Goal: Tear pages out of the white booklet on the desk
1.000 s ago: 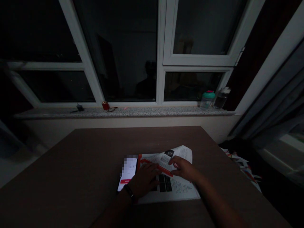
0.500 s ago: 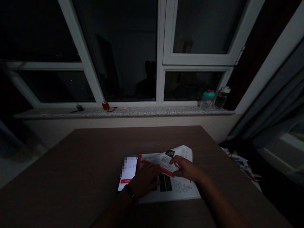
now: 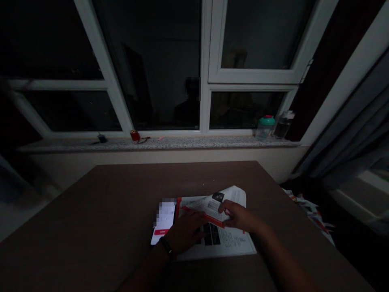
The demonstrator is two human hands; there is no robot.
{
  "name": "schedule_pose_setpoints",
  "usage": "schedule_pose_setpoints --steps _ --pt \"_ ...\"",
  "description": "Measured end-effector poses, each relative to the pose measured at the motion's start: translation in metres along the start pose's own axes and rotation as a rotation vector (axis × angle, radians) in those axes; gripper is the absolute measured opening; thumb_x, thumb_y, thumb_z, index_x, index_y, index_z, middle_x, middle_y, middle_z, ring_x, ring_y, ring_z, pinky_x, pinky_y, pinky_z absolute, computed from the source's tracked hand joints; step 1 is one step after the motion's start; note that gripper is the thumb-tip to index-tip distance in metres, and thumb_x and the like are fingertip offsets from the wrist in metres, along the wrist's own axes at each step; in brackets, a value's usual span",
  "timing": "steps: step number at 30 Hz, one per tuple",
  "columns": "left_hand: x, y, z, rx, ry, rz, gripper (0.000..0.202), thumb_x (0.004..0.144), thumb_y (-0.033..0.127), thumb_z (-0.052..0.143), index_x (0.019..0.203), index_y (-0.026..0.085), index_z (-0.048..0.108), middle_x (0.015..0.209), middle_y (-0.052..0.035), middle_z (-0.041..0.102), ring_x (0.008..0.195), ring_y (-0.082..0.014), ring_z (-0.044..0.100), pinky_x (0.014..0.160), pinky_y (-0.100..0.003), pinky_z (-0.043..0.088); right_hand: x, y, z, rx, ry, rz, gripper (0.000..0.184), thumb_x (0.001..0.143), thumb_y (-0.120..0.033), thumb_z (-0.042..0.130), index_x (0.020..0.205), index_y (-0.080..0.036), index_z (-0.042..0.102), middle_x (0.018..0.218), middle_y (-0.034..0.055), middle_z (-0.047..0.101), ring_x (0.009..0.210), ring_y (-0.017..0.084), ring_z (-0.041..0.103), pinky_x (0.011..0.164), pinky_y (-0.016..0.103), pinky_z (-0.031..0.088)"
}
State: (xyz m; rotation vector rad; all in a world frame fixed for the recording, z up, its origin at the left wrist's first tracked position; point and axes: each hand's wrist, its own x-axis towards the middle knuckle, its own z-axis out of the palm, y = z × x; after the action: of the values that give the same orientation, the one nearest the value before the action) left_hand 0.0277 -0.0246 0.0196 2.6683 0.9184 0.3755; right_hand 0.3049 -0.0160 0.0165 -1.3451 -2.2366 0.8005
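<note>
A printed sheet of paper with red bands and dark pictures lies on the brown table, its far part folded diagonally back over itself. My left hand, with a dark wristband, rests flat on the paper's left side, fingers stretched out at the red edge of the fold. On the folded flap, my right hand is closed around a small pink object, whose kind I cannot make out. A lit phone lies just left of the paper, partly behind my left hand.
The table stands before a stone windowsill. On the sill are a green-lidded bottle, a clear bottle, a red jar and a small dark item. Crumpled papers lie beyond the table's right edge.
My right hand has shifted very slightly to the right along the flap, and the red fold edge has moved a little with it. My left hand stays in place.
</note>
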Motion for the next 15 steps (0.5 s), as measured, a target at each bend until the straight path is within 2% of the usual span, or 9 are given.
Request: schedule_pose_setpoints --steps 10,15 --pt "0.001 -0.01 -0.004 0.047 0.162 -0.165 0.027 0.089 0.02 0.056 0.117 0.023 0.058 0.117 -0.005 0.057 0.107 -0.0225 0.051 0.095 -0.039 0.042 0.0 0.005 0.002 -0.028 0.004 -0.029 0.032 0.067 -0.015 0.073 0.096 -0.022 0.06 0.095 0.0008 0.06 0.081 0.016 0.058 0.071 0.025 0.043" --pt "0.001 -0.012 -0.005 0.07 0.191 -0.259 0.026 0.089 0.019 0.055 0.115 0.022 0.058 0.114 -0.0051 0.056 0.102 -0.0213 0.053 0.089 -0.037 0.045 -0.001 0.003 0.0 -0.009 -0.004 -0.014 0.032 0.067 -0.015 0.073 0.096 -0.022 0.06 0.095 0.0009 0.06 0.08 0.016 0.058 0.069 0.024 0.043"
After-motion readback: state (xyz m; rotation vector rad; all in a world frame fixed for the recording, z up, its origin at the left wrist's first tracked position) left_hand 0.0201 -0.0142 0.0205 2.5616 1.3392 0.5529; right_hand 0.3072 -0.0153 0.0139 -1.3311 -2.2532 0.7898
